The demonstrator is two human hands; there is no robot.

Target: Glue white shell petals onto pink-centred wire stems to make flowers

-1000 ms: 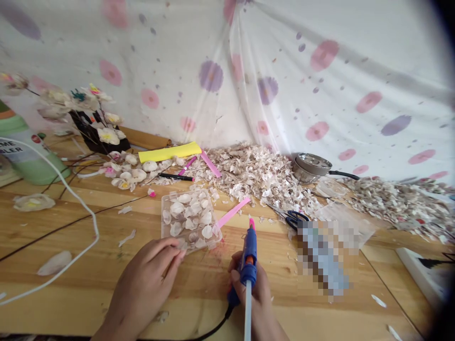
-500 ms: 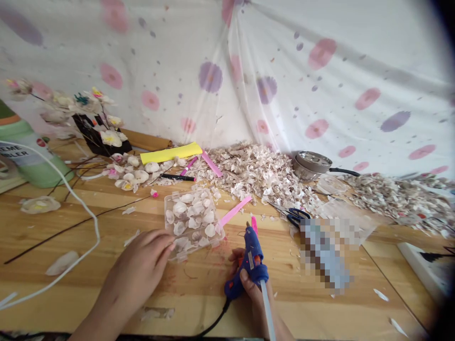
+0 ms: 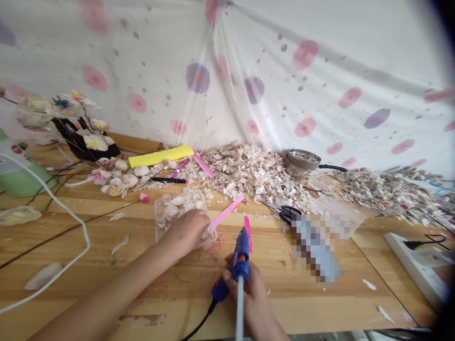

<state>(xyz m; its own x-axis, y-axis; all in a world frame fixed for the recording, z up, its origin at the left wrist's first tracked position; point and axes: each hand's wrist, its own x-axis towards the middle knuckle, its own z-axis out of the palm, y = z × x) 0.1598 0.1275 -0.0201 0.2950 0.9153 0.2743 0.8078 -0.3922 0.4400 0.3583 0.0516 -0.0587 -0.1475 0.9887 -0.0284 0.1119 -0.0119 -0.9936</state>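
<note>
My right hand point(image 3: 247, 289) is wrapped round the grip of a blue hot glue gun point(image 3: 241, 251). Its nozzle points away from me, and a long clear glue stick point(image 3: 240, 303) juts out of the back towards me. Beyond the gun, a bright pink strip point(image 3: 248, 232) lies on the table. My left hand point(image 3: 190, 229) reaches over the right side of a clear plastic box point(image 3: 159, 222) of pale petals or shells point(image 3: 171, 210). The back of that hand hides its fingertips, so whether they grip a piece is not visible. A light pink strip point(image 3: 227, 211) lies against the box's right edge.
A large heap of pale flakes point(image 3: 249, 170) lies along the back. Scissors point(image 3: 289, 213) lie right of centre, near a metal pan point(image 3: 302, 162). A white power strip point(image 3: 415, 265) sits at right. Finished flowers point(image 3: 95, 139), yellow paper point(image 3: 161, 155) and a white cable point(image 3: 83, 227) occupy the left.
My left hand has moved forward and right, from the box's near left corner to over its right side. The glue gun has turned slightly in my right hand. The view has shifted right.
</note>
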